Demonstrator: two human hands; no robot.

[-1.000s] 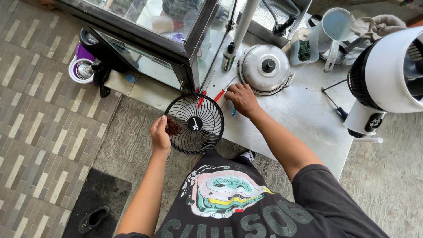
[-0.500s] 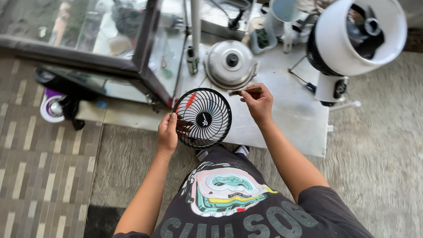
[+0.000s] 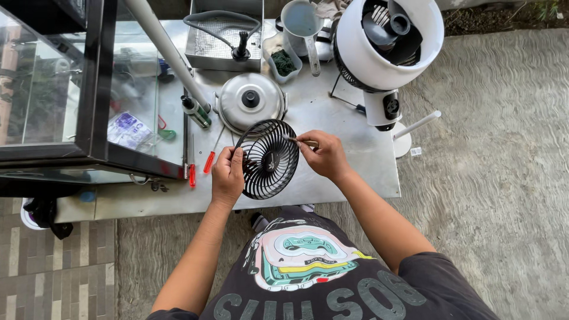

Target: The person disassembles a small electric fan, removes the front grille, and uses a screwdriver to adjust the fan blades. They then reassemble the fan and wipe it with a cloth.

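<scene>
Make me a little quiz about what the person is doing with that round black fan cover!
1. True or false: the left hand grips the rim of the black fan grille.
2. What does the right hand hold against the grille? A) a small thin tool B) a cup C) a sponge
3. Fill in: the silver pot lid lies on the metal ____, behind the grille.

Key: 1 true. 2 A, though the tool is too small to tell its kind. 3 table.
</scene>
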